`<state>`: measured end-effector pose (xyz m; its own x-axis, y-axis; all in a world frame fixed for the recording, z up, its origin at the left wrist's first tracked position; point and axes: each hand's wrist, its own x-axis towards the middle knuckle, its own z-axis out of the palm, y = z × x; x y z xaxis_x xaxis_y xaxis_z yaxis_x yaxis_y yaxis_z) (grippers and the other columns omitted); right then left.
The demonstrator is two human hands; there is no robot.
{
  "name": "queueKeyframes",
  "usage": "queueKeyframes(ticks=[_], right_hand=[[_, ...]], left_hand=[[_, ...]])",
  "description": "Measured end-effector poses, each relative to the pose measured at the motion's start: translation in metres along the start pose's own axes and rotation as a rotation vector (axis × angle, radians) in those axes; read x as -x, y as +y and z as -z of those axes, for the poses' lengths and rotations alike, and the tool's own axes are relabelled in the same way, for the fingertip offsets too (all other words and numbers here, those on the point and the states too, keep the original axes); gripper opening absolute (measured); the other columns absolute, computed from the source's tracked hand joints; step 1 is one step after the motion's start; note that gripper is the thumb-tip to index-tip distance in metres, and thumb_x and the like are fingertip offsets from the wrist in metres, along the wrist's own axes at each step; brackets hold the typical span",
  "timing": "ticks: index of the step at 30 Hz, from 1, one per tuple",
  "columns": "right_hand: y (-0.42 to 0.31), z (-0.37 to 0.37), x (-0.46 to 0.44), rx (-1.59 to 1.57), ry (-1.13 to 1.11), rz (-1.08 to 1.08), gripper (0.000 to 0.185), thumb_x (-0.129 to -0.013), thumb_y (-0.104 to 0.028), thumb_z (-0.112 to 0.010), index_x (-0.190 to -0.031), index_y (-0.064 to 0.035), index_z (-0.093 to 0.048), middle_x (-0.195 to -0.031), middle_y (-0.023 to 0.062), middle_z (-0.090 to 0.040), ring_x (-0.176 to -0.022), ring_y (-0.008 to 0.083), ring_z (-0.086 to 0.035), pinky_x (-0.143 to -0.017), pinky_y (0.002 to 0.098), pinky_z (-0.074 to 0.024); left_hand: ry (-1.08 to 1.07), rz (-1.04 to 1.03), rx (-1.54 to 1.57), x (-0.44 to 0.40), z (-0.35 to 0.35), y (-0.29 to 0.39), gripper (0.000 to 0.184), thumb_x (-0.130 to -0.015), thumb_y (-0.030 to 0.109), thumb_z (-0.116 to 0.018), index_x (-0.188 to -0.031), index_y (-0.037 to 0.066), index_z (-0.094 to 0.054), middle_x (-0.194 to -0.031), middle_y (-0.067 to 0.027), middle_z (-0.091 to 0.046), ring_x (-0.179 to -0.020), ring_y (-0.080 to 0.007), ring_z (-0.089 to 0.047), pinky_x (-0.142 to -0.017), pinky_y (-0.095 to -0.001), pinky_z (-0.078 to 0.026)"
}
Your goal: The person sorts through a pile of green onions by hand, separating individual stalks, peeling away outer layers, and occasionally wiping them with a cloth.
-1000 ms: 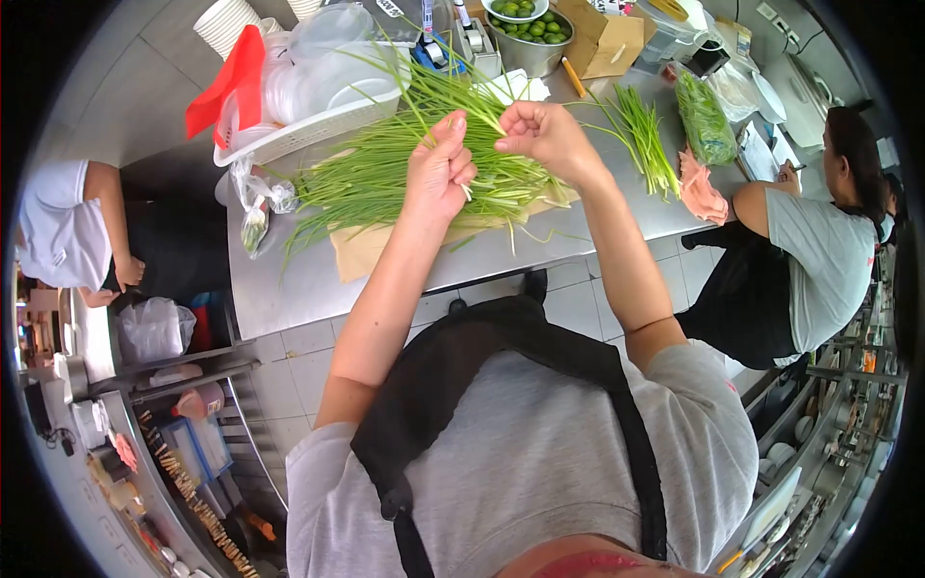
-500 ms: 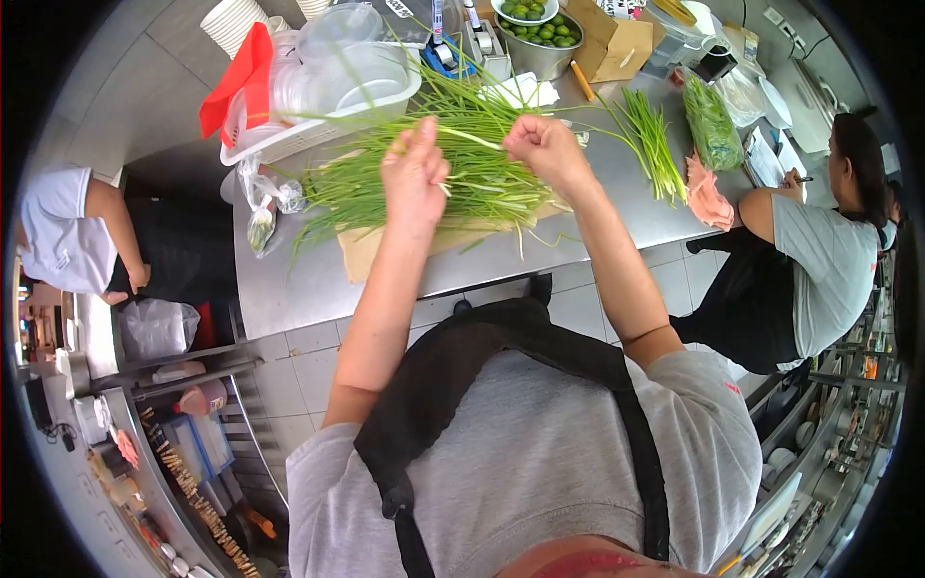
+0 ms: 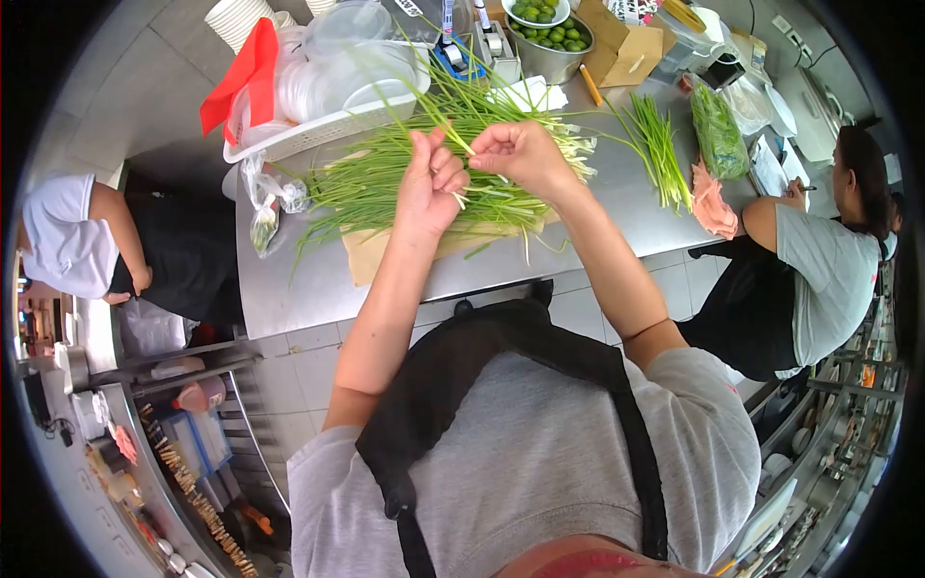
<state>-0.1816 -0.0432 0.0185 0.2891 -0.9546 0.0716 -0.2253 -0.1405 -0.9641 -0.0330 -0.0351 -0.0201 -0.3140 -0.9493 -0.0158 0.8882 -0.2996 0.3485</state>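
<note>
A big heap of spring onions lies on a brown sheet on the steel table. Over the heap, my left hand has its fingers curled, with a pale stalk end poking out below them. My right hand pinches a spring onion stalk between thumb and fingertips, close beside the left hand. How far that stalk runs into the left hand is partly hidden. To the right rests a smaller bunch of spring onions, apart from both hands.
A white basket of plastic lids and a red cloth stands at back left. Behind are a tape dispenser, a pot of small green citrus and a cardboard box. One person writes at right; another stands at left.
My right hand has moved left and slightly down, close to my left hand. The left hand has shifted a little right and down. The stretch of stalk between them is shorter.
</note>
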Motion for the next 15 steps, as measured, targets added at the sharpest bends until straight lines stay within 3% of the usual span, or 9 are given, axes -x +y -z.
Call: queueKeyframes(ticks=[3,6,10,12,13,15], right_hand=[[0.007,-0.004,0.002,0.052,0.008,-0.023,0.011,-0.067,-0.007,-0.069,-0.072,-0.0006,-0.062,-0.063,0.0026,-0.059,-0.058,0.0071,-0.053,-0.053,0.0213,-0.0429],[0.007,-0.005,0.004,0.179,0.0,-0.052,0.008,-0.07,-0.005,-0.067,-0.075,-0.0018,-0.061,-0.064,0.0001,-0.059,-0.057,0.0044,-0.051,-0.054,0.0198,-0.0424],[-0.011,0.003,0.011,0.379,0.02,-0.016,0.008,-0.07,-0.004,-0.065,-0.077,-0.0013,-0.061,-0.065,0.0036,-0.059,-0.056,0.0078,-0.052,-0.052,0.0221,-0.0419],[-0.016,0.009,0.007,0.585,0.229,0.406,0.014,-0.071,0.0,-0.06,-0.085,-0.0036,-0.062,-0.069,0.0066,-0.058,-0.058,0.0151,-0.055,-0.052,0.0259,-0.0427],[-0.019,0.012,0.003,0.584,0.23,0.404,0.014,-0.071,0.0,-0.06,-0.085,-0.0036,-0.062,-0.069,0.0066,-0.058,-0.058,0.0151,-0.055,-0.052,0.0259,-0.0427],[-0.026,0.018,-0.006,0.703,0.336,0.756,0.025,-0.068,0.0,-0.056,-0.09,-0.0101,-0.061,-0.073,0.0076,-0.055,-0.063,0.0246,-0.055,-0.054,0.0326,-0.0448]], left_hand=[[0.048,0.062,0.115,0.002,-0.001,-0.007,0.032,-0.083,0.031,-0.053,-0.1,0.004,-0.052,-0.06,0.005,-0.035,-0.048,-0.0031,-0.03,-0.041,-0.0166,-0.025],[0.163,-0.073,-0.439,0.005,-0.012,-0.013,0.024,-0.084,0.027,-0.053,-0.089,0.004,-0.059,-0.06,0.0054,-0.039,-0.05,-0.0023,-0.033,-0.042,-0.0151,-0.025],[0.188,-0.09,-0.608,0.011,-0.015,-0.008,0.021,-0.084,0.025,-0.054,-0.086,0.005,-0.061,-0.059,0.0057,-0.042,-0.05,-0.0013,-0.033,-0.041,-0.0148,-0.024],[0.2,-0.093,-0.713,0.014,-0.02,-0.005,0.02,-0.083,0.023,-0.056,-0.085,0.004,-0.062,-0.062,0.0058,-0.047,-0.049,-0.0004,-0.031,-0.04,-0.0151,-0.022],[0.2,-0.091,-0.714,0.016,-0.018,-0.004,0.02,-0.083,0.023,-0.056,-0.085,0.004,-0.062,-0.062,0.0058,-0.047,-0.049,-0.0004,-0.031,-0.04,-0.0151,-0.022],[0.146,-0.065,-0.765,0.018,-0.014,0.0,0.019,-0.083,0.022,-0.056,-0.087,0.004,-0.062,-0.065,0.0059,-0.05,-0.047,0.0002,-0.03,-0.039,-0.0154,-0.02]])
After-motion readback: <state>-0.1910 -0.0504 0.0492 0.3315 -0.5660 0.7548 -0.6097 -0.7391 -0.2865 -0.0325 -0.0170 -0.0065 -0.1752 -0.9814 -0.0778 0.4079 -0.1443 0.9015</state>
